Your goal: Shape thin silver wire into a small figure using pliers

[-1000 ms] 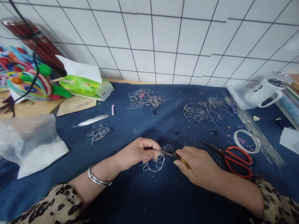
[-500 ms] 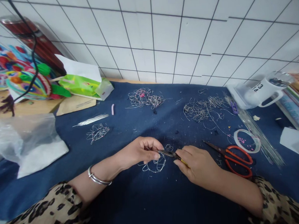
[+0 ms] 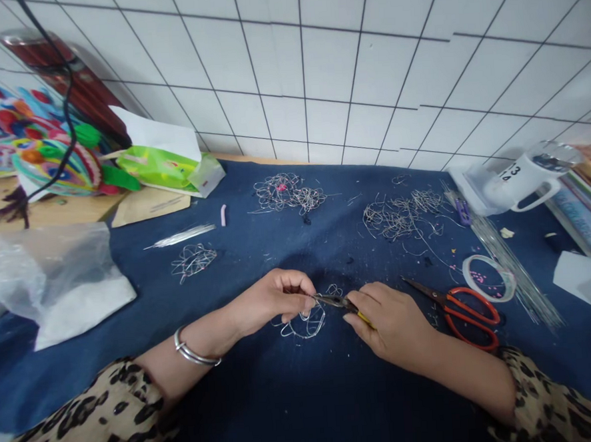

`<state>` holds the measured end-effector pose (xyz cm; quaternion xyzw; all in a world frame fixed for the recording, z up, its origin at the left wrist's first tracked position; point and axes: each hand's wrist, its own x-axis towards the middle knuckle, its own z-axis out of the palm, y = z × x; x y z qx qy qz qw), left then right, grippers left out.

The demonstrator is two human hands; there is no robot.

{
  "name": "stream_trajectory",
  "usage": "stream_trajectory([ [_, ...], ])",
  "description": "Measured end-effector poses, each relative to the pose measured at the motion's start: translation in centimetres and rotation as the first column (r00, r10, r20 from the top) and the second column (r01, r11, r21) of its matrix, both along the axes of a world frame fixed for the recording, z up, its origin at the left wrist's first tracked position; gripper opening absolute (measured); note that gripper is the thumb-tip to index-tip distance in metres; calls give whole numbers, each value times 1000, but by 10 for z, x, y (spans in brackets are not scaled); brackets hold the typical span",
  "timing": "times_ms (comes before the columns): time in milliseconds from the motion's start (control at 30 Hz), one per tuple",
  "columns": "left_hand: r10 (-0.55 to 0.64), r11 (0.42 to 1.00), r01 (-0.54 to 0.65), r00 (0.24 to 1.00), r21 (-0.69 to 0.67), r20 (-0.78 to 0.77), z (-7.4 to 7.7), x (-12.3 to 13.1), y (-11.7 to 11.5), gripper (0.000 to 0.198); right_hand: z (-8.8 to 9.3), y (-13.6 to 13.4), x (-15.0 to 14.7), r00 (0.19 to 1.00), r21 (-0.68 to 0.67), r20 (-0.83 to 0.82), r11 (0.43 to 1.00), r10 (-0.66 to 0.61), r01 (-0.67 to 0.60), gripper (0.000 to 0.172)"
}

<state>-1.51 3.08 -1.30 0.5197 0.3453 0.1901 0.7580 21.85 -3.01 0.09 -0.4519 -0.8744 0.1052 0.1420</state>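
My left hand (image 3: 280, 295) pinches a piece of thin silvery wire (image 3: 307, 328), whose bent loops hang below and to the right of the fingertips. My right hand (image 3: 389, 318) is wrapped round the yellow handles of a pair of pliers (image 3: 334, 300). The dark jaws point left and meet the wire right at the left fingertips. Whether the jaws are fully closed on it is too small to tell. To the right of the right hand lie scissors (image 3: 469, 314) with orange-red handles.
Tangled wire heaps (image 3: 400, 214) lie at the back, beside straight wires (image 3: 513, 261) and a round dish (image 3: 489, 278) with pink beads. A white mug (image 3: 521, 180) stands back right. On the left are a plastic bag (image 3: 79, 287), a smaller wire bundle (image 3: 194, 262) and a tissue pack (image 3: 167, 169).
Almost nothing differs. Both hands, with the wire and pliers, have shifted very slightly; the wire loops sit a touch further left and higher.
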Motion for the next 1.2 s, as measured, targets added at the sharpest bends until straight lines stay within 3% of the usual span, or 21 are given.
stream_trajectory([
  [200,55,998,-55,998,25,-9,2,1,-1,4,6,11,8,994,-162,-102,987,-29,12,25],
  [333,87,996,-86,996,36,-15,2,0,0,4,14,19,13,988,-292,-155,955,0,-46,23],
  [633,66,996,-63,997,63,-41,3,2,-2,5,9,16,13,990,-164,-123,982,74,-94,24],
  [967,32,996,-23,995,92,-95,2,2,-2,6,4,14,10,999,-29,27,999,34,-33,23],
  [1200,4,994,0,999,109,-36,-1,3,-3,10,1,14,9,998,0,45,999,38,-38,24],
])
